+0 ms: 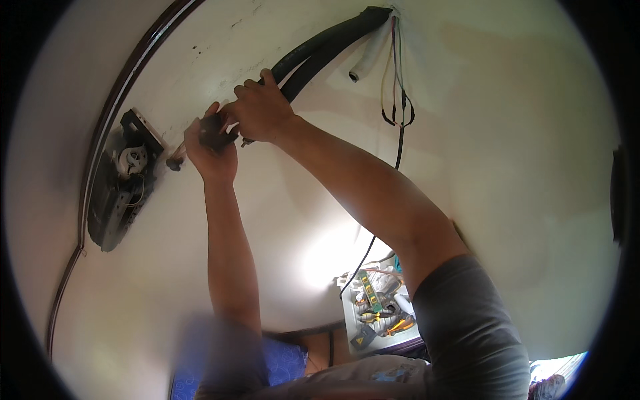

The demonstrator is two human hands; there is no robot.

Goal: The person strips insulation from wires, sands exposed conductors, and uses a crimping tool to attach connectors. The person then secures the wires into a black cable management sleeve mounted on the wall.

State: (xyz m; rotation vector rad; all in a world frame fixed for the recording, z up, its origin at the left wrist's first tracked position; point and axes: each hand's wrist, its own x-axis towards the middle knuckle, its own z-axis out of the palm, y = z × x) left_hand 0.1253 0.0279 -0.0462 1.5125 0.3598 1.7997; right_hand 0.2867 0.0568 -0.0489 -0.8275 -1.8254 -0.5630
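Note:
Two black foam-sleeved pipes (320, 57) come out of the light wall at the upper right and slope down to the left. Near their lower end, my right hand (262, 110) is closed around the sleeve, its fingers curled over the top. My left hand (212, 150) grips a dark, blocky piece (217, 132) just left of it, and the right fingers reach up to that piece. Its exact kind is blurred. A small bare metal end (247, 141) shows below my right hand.
A black metal assembly (120, 190) with a round white part is on the wall at the left. Loose wires (395, 80) and a white pipe stub (363, 67) hang upper right; a black cable (400, 150) runs down behind my right arm. Below, a white tray (350, 313) bears pliers and other tools.

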